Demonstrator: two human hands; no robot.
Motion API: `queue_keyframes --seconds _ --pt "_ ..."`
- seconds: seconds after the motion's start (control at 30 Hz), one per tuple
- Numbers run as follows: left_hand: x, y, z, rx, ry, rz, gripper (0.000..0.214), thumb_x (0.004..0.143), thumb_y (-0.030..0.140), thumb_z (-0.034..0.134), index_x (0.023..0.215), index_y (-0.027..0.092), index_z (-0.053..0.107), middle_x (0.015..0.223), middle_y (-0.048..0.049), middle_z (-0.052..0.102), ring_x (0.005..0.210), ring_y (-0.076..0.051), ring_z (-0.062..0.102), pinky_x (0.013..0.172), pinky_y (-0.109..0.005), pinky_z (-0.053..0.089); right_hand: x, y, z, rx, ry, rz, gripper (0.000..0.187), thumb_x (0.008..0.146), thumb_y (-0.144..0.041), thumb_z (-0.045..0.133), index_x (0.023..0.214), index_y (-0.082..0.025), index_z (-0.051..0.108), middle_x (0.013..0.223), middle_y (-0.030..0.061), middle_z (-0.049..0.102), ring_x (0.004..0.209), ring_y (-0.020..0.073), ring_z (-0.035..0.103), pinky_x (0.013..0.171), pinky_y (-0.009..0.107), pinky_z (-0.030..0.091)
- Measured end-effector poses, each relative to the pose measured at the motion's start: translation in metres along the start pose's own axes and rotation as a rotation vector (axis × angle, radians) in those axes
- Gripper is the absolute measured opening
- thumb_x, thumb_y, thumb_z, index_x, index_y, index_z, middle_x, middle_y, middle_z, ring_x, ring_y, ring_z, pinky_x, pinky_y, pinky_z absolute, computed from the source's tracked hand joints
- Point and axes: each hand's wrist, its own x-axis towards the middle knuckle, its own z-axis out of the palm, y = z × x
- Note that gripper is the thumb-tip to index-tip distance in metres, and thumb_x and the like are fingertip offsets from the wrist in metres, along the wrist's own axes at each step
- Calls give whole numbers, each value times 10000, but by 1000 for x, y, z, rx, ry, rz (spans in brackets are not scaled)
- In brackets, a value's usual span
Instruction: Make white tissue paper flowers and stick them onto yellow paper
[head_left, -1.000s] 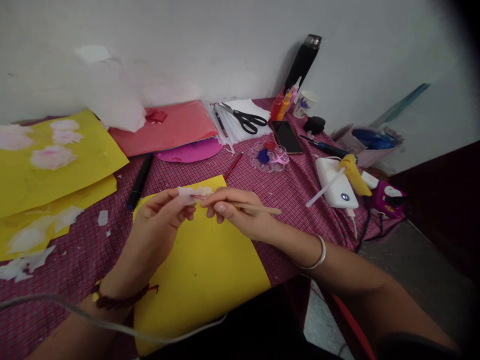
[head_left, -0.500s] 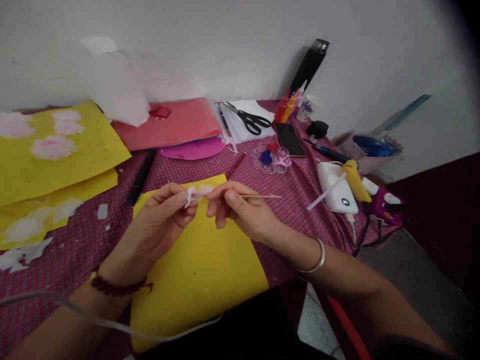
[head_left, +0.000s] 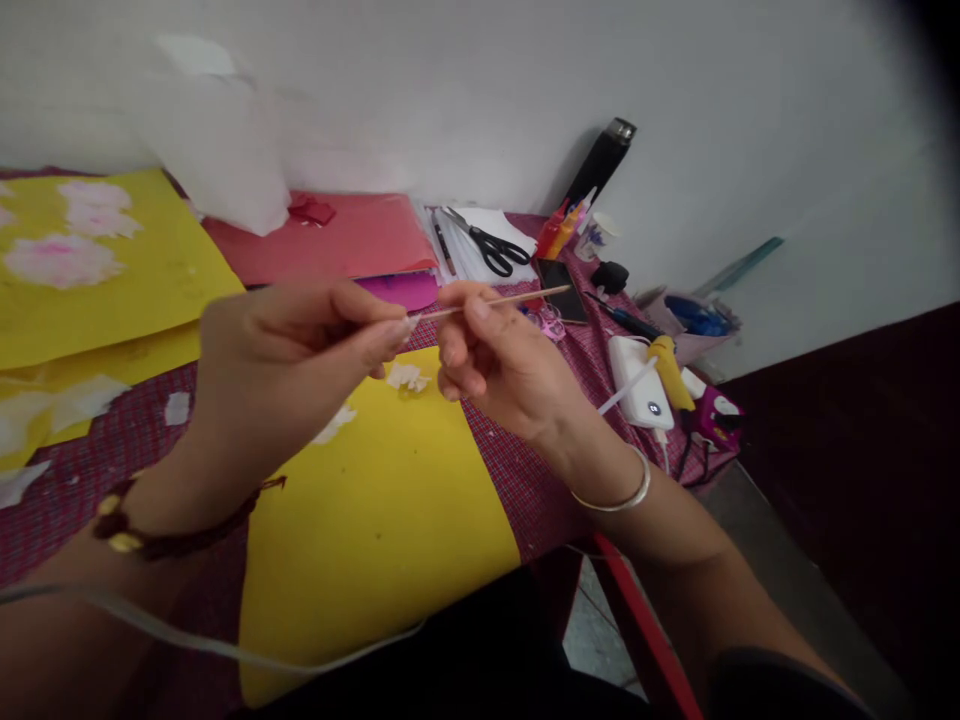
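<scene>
My right hand (head_left: 499, 365) pinches a thin wooden stick (head_left: 517, 298) that points to the right and slightly up. My left hand (head_left: 289, 355) is closed, its thumb and forefinger pinching the stick's left tip. Both hands are raised over a yellow paper sheet (head_left: 390, 520) on the red checked cloth (head_left: 517, 470). Two small white tissue scraps (head_left: 407, 377) lie on that sheet just below the hands.
More yellow sheets with pink-white tissue flowers (head_left: 64, 258) lie at the left. Red paper (head_left: 330, 238), scissors (head_left: 487, 243), a phone (head_left: 559, 277), a black bottle (head_left: 596, 170), paint bottles (head_left: 559, 230), a white power bank (head_left: 637, 385) and a yellow glue gun (head_left: 670, 372) crowd the back and right.
Both hands have risen and come nearer the camera. The white tissue piece that was between the fingers now lies on the yellow sheet. The stick tilts upward more.
</scene>
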Motion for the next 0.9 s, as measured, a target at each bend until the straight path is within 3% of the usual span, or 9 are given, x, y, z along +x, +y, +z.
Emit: queue_keyframes --seconds 0.1,0.17,0.23,0.3,0.4,0.5,0.73,0.9 --pt "4 -8 4 -370 -87 -252 146 765 270 696 643 214 640 578 29 605 519 -98 519 503 -243 420 6 7 -5 -146 46 -176 200 847 -402 668 943 -227 645 689 -63 633 486 46 509 511 185 466" --pt "5 -16 8 -399 -143 -303 164 773 270 679 636 192 632 574 21 600 507 -94 506 502 -237 423 11 18 -10 -176 124 -178 238 849 -445 651 914 -216 634 665 -57 629 471 45 506 486 180 446" --pt "6 -24 10 -192 -222 -200 153 801 315 657 701 200 673 633 6 630 573 -120 548 564 -253 453 14 31 -17 -154 178 -94 287 851 -490 626 900 -207 609 629 -59 612 433 46 480 457 183 432" --pt "8 -32 8 87 -318 7 188 826 394 632 813 221 707 779 -20 679 753 -175 613 699 -289 478 16 44 -26 -146 188 14 327 851 -523 604 882 -198 587 602 -60 601 411 52 467 444 192 432" --pt "13 -44 -1 408 -367 221 318 921 457 478 912 215 684 939 -56 683 906 -219 609 795 -326 446 16 58 -38 -257 169 78 361 840 -546 599 843 -187 561 588 -49 604 427 62 493 437 191 419" --pt "20 -55 -11 631 -418 177 410 983 411 324 832 180 627 816 -55 650 745 -190 569 699 -311 401 15 65 -45 -492 138 12 349 863 -529 574 825 -183 540 605 -32 612 478 70 526 471 189 422" --pt "19 -78 -13 771 -645 -6 401 932 393 331 679 194 570 653 -35 607 595 -179 531 593 -299 344 13 71 -48 -1025 -14 -171 225 950 -350 471 879 -175 594 837 33 684 715 110 624 683 243 480" --pt "18 -83 -12 836 -706 56 413 921 365 301 722 184 615 696 -63 644 624 -197 573 649 -323 403 15 68 -47 -1238 -36 -162 210 949 -295 459 896 -162 613 949 73 697 836 149 651 765 283 486"
